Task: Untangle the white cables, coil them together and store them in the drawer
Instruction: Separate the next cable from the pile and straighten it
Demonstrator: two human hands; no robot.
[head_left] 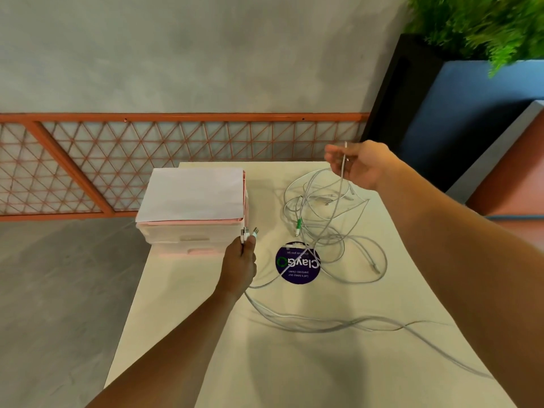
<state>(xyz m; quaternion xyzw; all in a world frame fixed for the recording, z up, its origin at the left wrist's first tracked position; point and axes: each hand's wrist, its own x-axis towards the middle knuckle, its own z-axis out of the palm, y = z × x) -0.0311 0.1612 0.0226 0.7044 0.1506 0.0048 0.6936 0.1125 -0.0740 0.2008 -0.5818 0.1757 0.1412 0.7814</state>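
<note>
Left hand: the left hand (240, 260) is curled round a bunch of USB plugs (249, 232), which stick up above its fingers just beside the drawer unit's front right corner.
Right hand: the right hand (357, 166) is raised at 1 o'clock from the tangle, with thumb and fingers pinching one thin cable end (343, 166) that stands up past the fingertips.
White cables: the white cables (323, 219) lie in a loose tangle on the table (206, 319), from 12 to 3 o'clock of the sticker. Strands trail from under the left hand toward 4 o'clock (too blurred there to count them).
Green connector: a green connector (298, 223) sits at the tangle's 9 o'clock side.
Drawer unit: the pale pink drawer unit (192, 240), with a white sheet on top, stands at 10 o'clock on the table.
Sticker: a round purple sticker (297, 265) is partly crossed by cable.
Background: an orange lattice rail (176, 160) runs at 12 o'clock and a planter (441, 119) stands at 2 o'clock.
</note>
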